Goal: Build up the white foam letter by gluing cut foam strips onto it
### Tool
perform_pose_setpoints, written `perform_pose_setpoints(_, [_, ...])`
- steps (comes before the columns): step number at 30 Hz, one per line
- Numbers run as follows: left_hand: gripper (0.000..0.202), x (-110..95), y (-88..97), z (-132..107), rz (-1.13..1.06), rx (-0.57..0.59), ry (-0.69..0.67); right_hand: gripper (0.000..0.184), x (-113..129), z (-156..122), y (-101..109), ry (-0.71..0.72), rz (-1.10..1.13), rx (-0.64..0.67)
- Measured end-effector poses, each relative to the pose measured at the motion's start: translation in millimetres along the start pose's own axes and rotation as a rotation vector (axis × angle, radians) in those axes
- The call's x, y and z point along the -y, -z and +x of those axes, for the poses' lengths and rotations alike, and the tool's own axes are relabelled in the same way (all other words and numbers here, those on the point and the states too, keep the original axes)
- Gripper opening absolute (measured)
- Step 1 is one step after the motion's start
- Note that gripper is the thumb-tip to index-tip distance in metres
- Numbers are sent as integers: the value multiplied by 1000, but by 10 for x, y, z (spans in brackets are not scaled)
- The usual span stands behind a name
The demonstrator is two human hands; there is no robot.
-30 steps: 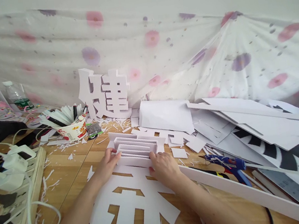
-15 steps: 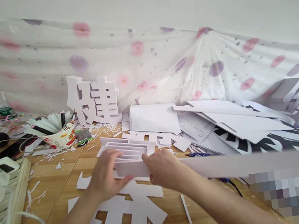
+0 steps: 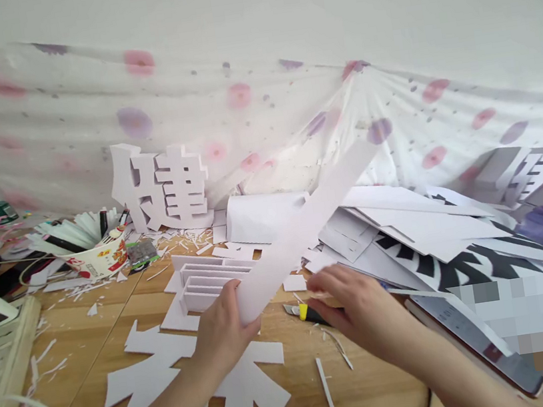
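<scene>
My left hand (image 3: 225, 321) is closed around the lower end of a long white foam board strip (image 3: 300, 233), which slants up to the right. Just behind that hand lies a partly built white foam letter (image 3: 202, 284) with several thin upright walls. My right hand (image 3: 350, 297) hovers over a utility knife (image 3: 312, 312) with a yellow collar, its fingers bent and apart. The knife's blade points left, and its rear end is hidden by the hand. A flat white cut-out character (image 3: 248, 395) lies below my left hand, partly covered by the forearm.
A finished white foam character (image 3: 160, 185) stands at the back. Left of it is a paper tub (image 3: 102, 257) full of strips. White sheets (image 3: 419, 216) are piled at right, near a phone (image 3: 478, 343). A power strip (image 3: 19, 387) and cable line the left edge.
The strip has swung from lying level toward the right to slanting upward, and is now in my left hand. My right hand has let go of it and moved right, to the knife.
</scene>
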State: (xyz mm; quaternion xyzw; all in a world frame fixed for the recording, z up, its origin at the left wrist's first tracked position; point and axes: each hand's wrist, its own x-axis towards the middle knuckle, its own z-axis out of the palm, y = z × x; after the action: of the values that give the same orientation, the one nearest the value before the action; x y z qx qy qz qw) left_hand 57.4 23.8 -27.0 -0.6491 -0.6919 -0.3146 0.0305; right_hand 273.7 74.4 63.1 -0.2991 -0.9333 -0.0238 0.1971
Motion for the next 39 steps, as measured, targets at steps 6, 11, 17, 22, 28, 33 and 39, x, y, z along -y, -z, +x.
perform_pose_setpoints(6, [39,-241,-203,-58,67,47,65,40,-345,-535,-870,-110,-193,180])
perform_pose_setpoints(11, [37,-343,-327,-42,91,111,130,52,-428,-681,-973,-157,-181,212])
perform_pose_setpoints(17, [38,-473,-417,-27,98,194,142,42,-423,-807,-686,-175,121,49])
perform_pose_setpoints(22, [47,-594,-595,-107,-15,61,-12,42,-431,-698,-598,-309,203,60])
perform_pose_setpoints(28, [36,-477,-660,-244,-24,135,-319,45,-454,-540,-618,-268,183,166])
perform_pose_setpoints(33, [32,-487,-675,-281,26,223,-316,52,-477,-448,-649,-290,87,313])
perform_pose_setpoints(39, [32,-524,-681,-256,-2,226,-299,58,-442,-330,-639,-240,-6,490])
